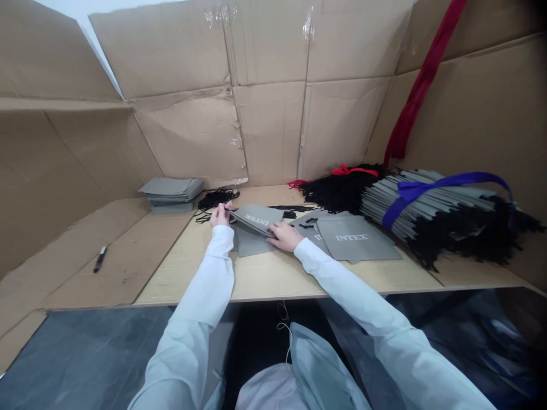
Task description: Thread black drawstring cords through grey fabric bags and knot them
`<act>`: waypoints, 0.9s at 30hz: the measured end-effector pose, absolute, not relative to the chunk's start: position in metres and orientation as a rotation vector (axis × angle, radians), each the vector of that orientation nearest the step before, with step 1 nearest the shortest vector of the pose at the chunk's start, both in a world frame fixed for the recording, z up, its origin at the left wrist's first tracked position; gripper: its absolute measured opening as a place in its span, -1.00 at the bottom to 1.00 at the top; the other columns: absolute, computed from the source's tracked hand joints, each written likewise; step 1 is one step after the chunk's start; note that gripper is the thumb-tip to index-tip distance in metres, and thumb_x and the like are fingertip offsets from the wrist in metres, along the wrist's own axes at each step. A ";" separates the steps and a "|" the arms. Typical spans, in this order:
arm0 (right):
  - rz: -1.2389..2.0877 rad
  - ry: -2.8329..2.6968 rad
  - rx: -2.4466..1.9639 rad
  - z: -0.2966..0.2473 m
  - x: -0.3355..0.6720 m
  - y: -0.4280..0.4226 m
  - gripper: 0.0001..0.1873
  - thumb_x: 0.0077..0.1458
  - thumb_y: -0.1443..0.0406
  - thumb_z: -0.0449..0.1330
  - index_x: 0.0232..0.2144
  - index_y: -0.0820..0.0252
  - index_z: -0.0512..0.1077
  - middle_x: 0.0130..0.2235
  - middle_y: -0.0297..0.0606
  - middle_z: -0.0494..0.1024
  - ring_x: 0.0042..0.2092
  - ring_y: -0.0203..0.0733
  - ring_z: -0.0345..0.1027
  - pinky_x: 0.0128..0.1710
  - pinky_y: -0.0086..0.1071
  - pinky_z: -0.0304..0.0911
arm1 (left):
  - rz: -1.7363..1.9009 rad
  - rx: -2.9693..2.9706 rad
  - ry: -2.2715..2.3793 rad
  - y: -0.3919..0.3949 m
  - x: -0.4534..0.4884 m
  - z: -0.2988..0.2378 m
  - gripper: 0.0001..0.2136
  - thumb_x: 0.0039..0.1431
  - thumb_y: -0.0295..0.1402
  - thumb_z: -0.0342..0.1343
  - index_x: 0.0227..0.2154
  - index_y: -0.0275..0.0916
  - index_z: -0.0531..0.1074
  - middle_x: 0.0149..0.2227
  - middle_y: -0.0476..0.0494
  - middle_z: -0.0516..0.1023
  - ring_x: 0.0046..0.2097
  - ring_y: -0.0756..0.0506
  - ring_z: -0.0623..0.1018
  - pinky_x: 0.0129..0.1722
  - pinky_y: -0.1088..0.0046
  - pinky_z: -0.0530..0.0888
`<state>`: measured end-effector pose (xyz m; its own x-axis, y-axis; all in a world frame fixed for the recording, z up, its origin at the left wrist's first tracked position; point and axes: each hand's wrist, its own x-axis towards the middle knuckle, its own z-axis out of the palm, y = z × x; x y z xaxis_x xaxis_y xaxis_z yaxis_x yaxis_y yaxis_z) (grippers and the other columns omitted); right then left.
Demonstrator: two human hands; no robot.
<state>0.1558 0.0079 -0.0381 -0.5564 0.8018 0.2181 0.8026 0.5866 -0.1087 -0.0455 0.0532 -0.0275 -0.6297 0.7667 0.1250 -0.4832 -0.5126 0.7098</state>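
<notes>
With the stack of gray pieces (pixel 171 192) as reference, the gray INTEX piece (pixel 257 214) is located to the right and nearer the person, tilted above a second gray piece (pixel 253 246) on the desk (pixel 273 285). The left hand (pixel 220 216) pinches the tilted piece's left end between narrowed fingers; the right hand (pixel 285 235) holds it beside the lettering, fingers on its edge. Black cords (pixel 219 197) lie just right of the stack, the blue-ribboned bundle (pixel 431 200) far right, and the marker (pixel 99 259) left and nearer the person.
</notes>
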 end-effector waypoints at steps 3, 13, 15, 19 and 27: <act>0.023 -2.627 -1.331 -0.039 0.163 0.009 -0.75 0.04 0.24 -0.11 -0.31 0.21 0.30 -0.31 -0.15 0.37 -0.30 -0.23 0.26 -0.36 -0.45 0.06 | 2.133 0.539 1.021 0.051 -0.072 -0.025 -0.85 -0.05 -0.32 0.00 -0.53 -0.33 0.29 -0.55 -0.07 0.43 -0.55 0.11 0.38 -0.47 0.56 0.33; 0.405 -2.572 -1.026 -0.029 0.179 -0.007 -0.64 0.08 0.16 -0.22 -0.50 0.24 0.25 -0.52 -0.30 0.33 -0.47 -0.36 0.17 -0.41 -0.48 0.03 | 2.034 0.657 1.096 0.044 -0.117 -0.027 -0.83 -0.22 -0.37 0.13 -0.54 -0.32 0.27 -0.59 -0.06 0.43 -0.56 0.08 0.40 -0.50 0.54 0.35; 0.502 -2.519 -1.038 -0.031 0.177 -0.009 -0.62 0.08 0.12 -0.25 -0.48 0.23 0.22 -0.53 -0.33 0.31 -0.47 -0.36 0.16 -0.40 -0.47 0.04 | 2.012 0.672 1.095 0.041 -0.119 -0.026 -0.82 -0.24 -0.36 0.14 -0.55 -0.33 0.28 -0.59 -0.06 0.43 -0.56 0.07 0.40 -0.52 0.56 0.34; 0.564 -2.475 -1.057 -0.036 0.173 -0.009 -0.60 -0.02 0.02 -0.13 -0.37 0.24 0.21 -0.47 -0.32 0.32 -0.44 -0.34 0.18 -0.39 -0.46 0.07 | 2.016 0.676 1.099 0.038 -0.117 -0.024 -0.82 -0.24 -0.36 0.13 -0.55 -0.32 0.28 -0.60 -0.05 0.43 -0.56 0.07 0.40 -0.53 0.56 0.33; 0.251 -2.598 -0.951 -0.050 0.160 -0.012 -0.81 -0.02 0.23 0.00 -0.44 0.27 0.28 -0.38 -0.22 0.33 -0.35 -0.31 0.21 -0.33 -0.46 0.08 | 2.016 0.674 1.154 0.035 -0.113 -0.022 -0.81 -0.23 -0.34 0.12 -0.54 -0.33 0.28 -0.61 -0.05 0.43 -0.51 0.04 0.42 -0.45 0.50 0.34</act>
<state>0.1597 -0.0117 -0.0497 -0.7080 0.6514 0.2727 0.5871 0.7576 -0.2854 -0.1132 0.0352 -0.0223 -0.6137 0.7843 0.0906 -0.3190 -0.3513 0.8803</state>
